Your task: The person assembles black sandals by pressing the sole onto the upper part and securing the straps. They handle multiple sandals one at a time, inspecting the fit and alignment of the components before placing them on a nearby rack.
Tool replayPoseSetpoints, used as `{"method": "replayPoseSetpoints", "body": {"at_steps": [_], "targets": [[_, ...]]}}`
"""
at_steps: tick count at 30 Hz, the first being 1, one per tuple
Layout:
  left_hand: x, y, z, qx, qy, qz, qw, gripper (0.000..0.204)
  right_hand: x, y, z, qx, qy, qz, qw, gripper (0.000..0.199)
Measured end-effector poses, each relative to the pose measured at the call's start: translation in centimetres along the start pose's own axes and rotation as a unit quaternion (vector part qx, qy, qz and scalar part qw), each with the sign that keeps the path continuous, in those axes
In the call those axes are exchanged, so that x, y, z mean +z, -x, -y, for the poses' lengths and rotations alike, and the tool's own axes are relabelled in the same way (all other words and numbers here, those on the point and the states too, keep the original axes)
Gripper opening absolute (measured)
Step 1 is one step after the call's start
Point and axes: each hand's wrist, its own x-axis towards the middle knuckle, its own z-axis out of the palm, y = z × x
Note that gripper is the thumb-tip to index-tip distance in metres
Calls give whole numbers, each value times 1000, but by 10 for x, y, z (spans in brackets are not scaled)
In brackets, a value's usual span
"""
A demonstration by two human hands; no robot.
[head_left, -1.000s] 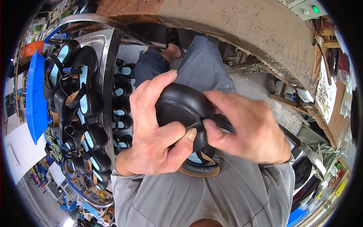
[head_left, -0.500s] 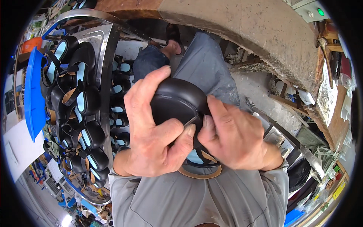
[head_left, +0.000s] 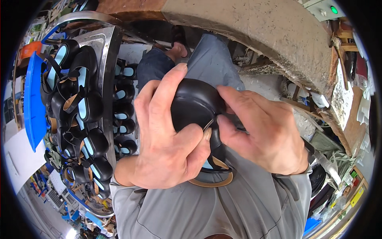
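Note:
In front of my chest I hold a black shoe (head_left: 195, 104), its smooth rounded toe pointing away from me. Its light blue insole and a tan-lined strap show near my shirt. My left hand (head_left: 171, 139) is closed round the shoe's left side, index finger stretched along the toe. At the left thumb tip lies a thin pale sliver on the upper; what it is I cannot make out. The thumb and index finger of my right hand (head_left: 266, 129) grip the shoe's right edge, a small gap between their tips.
At the left stands a metal-framed rack (head_left: 113, 51) loaded with several black strapped shoes (head_left: 89, 105), more on a lower level. A blue tray (head_left: 34, 103) leans beyond it. A worn workbench (head_left: 254, 28) curves across the far side. My legs are below.
My right hand has shifted right and slightly up along the shoe's edge, its thumb and index finger spreading a little. The shoe and left hand have moved slightly right.

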Motion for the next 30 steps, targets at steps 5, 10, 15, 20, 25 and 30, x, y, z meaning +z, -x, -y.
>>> {"method": "replayPoseSetpoints", "body": {"at_steps": [5, 10, 15, 20, 25, 30], "targets": [[8, -1, 0, -11, -19, -7, 1000, 14, 28, 8, -2, 2, 69, -86, 994, 41], [9, 2, 8, -4, 2, -11, 1000, 13, 52, 12, -9, -47, 85, -176, 980, 39], [9, 7, 18, -6, 71, -24, 997, 18, 57, 10, -12, -64, 57, -208, 974, 35], [9, 15, 27, -6, 134, -30, 990, 27, 61, 13, -15, -78, 23, -217, 973, 34], [8, 13, 28, 4, 127, -21, 992, 30, 56, 16, -14, -69, 10, -192, 979, 36], [8, 14, 23, -3, 129, -14, 991, 26, 35, 17, -17, -61, -53, -115, 990, 38]]}}
